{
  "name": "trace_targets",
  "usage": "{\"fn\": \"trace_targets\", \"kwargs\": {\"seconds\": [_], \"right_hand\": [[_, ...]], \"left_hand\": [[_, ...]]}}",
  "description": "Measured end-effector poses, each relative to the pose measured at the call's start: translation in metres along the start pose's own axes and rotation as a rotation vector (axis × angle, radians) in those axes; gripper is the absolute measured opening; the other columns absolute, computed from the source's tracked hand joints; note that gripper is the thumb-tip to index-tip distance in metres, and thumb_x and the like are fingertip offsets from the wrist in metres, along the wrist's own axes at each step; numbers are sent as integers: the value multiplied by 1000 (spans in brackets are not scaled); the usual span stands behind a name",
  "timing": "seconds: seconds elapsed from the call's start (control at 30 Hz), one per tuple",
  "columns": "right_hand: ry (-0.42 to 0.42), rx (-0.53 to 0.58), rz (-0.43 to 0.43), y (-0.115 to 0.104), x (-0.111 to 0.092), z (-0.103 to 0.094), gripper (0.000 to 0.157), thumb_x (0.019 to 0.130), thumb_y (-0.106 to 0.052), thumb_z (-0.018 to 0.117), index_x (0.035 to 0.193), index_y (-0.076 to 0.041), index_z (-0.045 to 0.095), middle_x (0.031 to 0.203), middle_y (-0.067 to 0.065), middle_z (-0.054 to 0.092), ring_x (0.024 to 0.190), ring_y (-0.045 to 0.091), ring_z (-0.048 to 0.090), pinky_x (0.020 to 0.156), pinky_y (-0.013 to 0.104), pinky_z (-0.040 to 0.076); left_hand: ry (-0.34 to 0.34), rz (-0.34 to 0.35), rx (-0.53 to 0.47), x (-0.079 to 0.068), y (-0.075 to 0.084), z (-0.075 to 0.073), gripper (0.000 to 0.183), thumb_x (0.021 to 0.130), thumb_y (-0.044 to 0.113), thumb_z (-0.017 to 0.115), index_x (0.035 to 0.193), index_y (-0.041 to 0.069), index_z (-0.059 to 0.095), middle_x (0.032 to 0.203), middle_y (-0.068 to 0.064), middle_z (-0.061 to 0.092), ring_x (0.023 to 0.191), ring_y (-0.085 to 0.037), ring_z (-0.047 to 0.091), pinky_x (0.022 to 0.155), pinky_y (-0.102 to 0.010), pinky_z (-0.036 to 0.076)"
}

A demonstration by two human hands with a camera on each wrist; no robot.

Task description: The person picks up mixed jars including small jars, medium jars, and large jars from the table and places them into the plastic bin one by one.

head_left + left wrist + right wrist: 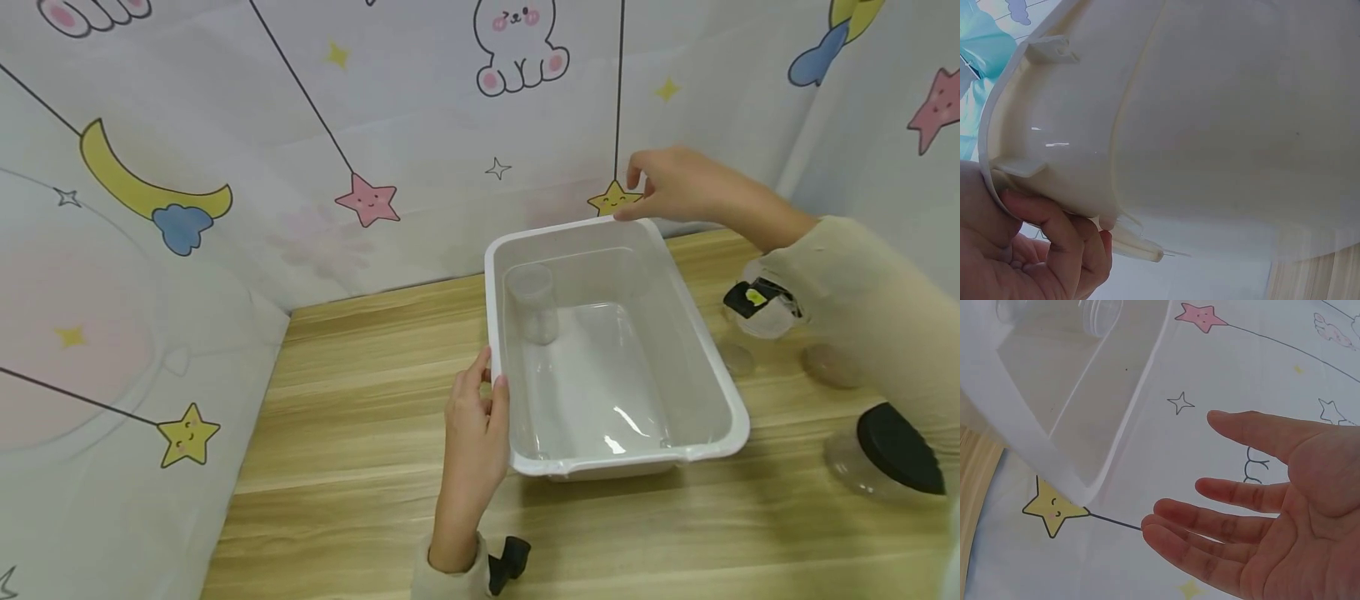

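Observation:
A white plastic bin (600, 375) is held up above the table, its opening facing the head camera. My left hand (477, 421) grips the bin's left rim; in the left wrist view, curled fingers (1063, 244) are tucked under the rim. Near the far right corner is my right hand (678, 183). The right wrist view shows that hand (1260, 506) spread beside the bin (1094, 434), apart from it and holding nothing. Inside the bin, a clear jar (534, 304) stands in the far left corner.
On the wooden table (352, 433), a clear jar with a black lid (896, 454) lies at the right. Beyond it are a clear container with a black-and-yellow label (765, 304) and a small round clear piece (737, 358). A printed cloth (420, 108) hangs behind the table.

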State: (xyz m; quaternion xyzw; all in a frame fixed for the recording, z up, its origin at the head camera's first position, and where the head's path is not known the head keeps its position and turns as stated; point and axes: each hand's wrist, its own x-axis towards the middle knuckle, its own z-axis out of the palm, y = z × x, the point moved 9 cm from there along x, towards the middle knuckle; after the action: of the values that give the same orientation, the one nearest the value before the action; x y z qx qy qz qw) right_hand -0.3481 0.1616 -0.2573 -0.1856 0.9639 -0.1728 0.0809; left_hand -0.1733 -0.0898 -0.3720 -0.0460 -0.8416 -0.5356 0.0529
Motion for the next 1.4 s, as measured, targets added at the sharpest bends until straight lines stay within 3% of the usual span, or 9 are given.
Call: {"fn": "trace_targets", "kwargs": {"seconds": [0.57, 0.83, 1.13, 1.4], "right_hand": [[32, -54, 60, 37, -20, -15, 58, 97, -39, 64, 123, 11, 49, 111, 34, 59, 94, 44, 60, 73, 51, 53], [28, -64, 114, 56, -30, -17, 62, 96, -40, 64, 123, 13, 47, 111, 37, 58, 93, 46, 59, 70, 52, 54], [8, -112, 131, 76, -42, -20, 65, 96, -41, 64, 123, 16, 45, 112, 39, 56, 91, 47, 59, 71, 55, 54], [-6, -148, 159, 98, -54, -20, 65, 96, -40, 65, 121, 17, 45, 109, 40, 56, 90, 48, 58, 74, 59, 52]], "left_hand": [[5, -10, 35, -2, 2, 0, 48, 107, 19, 45, 150, -1, 39, 117, -14, 51, 78, -25, 66, 66, -26, 56], [7, -15, 38, -2, 3, -1, 48, 107, 19, 46, 150, -1, 39, 116, -13, 51, 75, -15, 64, 66, -26, 56], [13, -10, 18, -3, 2, -1, 47, 107, 18, 46, 150, -2, 40, 115, -14, 51, 81, -25, 68, 66, -26, 57], [10, -5, 32, -3, 3, -2, 47, 107, 18, 46, 150, -1, 39, 114, -13, 51, 77, -21, 67, 66, -26, 56]]}}
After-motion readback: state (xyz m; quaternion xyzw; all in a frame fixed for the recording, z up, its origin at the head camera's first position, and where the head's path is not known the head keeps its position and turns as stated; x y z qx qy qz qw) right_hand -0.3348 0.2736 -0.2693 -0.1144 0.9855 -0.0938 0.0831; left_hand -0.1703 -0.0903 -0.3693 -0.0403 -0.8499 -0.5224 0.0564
